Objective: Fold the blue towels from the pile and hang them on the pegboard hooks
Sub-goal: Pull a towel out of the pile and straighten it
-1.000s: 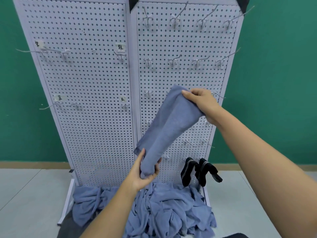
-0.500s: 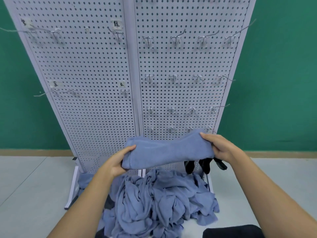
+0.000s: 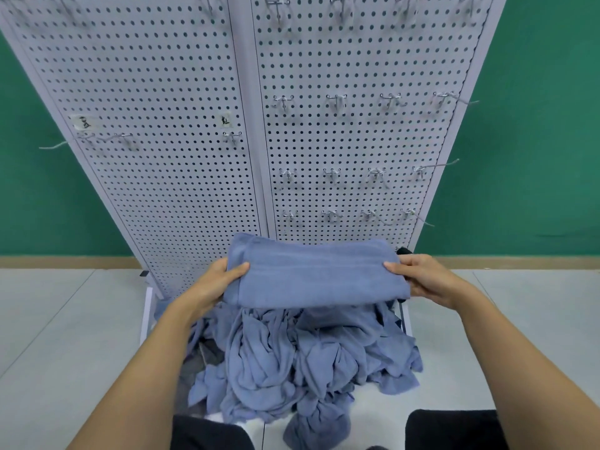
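Note:
A folded blue towel (image 3: 316,274) is held flat and level in front of me, above the pile of crumpled blue towels (image 3: 292,358) on the floor. My left hand (image 3: 216,280) grips its left end and my right hand (image 3: 422,277) grips its right end. Behind stands the white pegboard (image 3: 181,131), two panels wide, with rows of bare metal hooks (image 3: 334,102) on its right panel and a few on the left.
A dark item (image 3: 404,251) peeks out behind the towel's right end, at the board's foot. Grey floor tiles (image 3: 65,319) lie on both sides of the pile. A green wall (image 3: 535,125) stands behind. My dark-clothed knees (image 3: 451,430) show at the bottom edge.
The towel went from a raised diagonal hold to a low, level, flat one with a hand at each end. My view tilted down and closer to the pile.

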